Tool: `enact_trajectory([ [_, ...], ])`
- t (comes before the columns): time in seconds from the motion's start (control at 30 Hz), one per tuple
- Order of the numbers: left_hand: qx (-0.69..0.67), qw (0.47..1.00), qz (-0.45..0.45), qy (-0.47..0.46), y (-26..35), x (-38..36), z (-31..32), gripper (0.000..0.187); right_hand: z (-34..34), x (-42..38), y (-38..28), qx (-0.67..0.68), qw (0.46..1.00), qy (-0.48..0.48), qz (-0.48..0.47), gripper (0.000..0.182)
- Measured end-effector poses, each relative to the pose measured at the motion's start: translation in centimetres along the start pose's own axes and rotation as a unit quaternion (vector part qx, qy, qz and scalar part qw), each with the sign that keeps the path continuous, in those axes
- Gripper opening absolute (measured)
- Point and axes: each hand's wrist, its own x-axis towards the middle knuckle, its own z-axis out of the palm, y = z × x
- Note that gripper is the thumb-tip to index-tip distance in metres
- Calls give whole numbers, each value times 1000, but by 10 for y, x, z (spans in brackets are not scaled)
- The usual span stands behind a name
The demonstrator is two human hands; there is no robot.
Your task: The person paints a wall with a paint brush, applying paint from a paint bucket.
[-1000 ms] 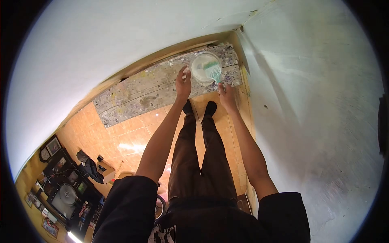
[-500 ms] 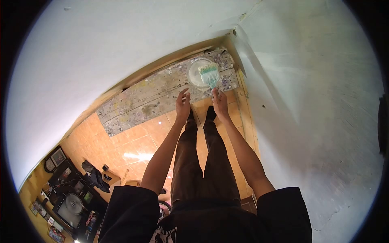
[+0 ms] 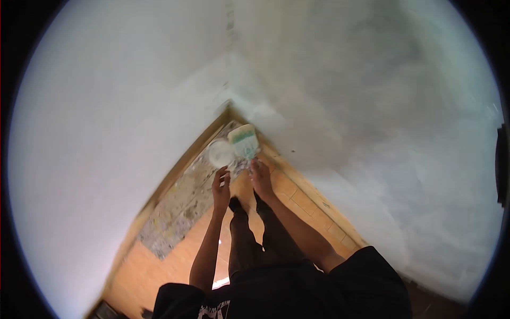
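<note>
My right hand (image 3: 261,177) is closed around the handle of a wide paintbrush (image 3: 245,142), whose bristles point up and away from me. White and green paint coats the brush head. Just left of the brush, a round white paint container (image 3: 218,154) rests on a paint-spattered board (image 3: 178,212); the brush overlaps its right side in the view. My left hand (image 3: 221,187) hovers below the container with its fingers loosely bent and apart, holding nothing.
Two pale walls, the left wall (image 3: 106,133) and the right wall (image 3: 361,133), meet in a corner beyond the board. A baseboard (image 3: 297,175) runs along the right wall. Orange floor tiles (image 3: 289,194) lie beneath my feet.
My view has turned right and up, showing more of the corner and right wall. The brush is still in my right hand, and my left hand stays empty beside it.
</note>
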Motion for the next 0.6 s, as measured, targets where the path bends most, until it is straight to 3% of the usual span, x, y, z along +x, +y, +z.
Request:
enact_trajectory([
  [0.27, -95, 977, 28, -187, 121, -38, 40, 35, -77, -69, -139, 119, 979, 166, 18, 37],
  [0.47, -55, 948, 43, -310, 160, -73, 97, 38, -134, -116, -158, 211, 933, 292, 4, 35],
  [0.6, -41, 918, 52, -391, 175, -109, 133, 40, -175, -148, -163, 190, 910, 368, -28, 35],
])
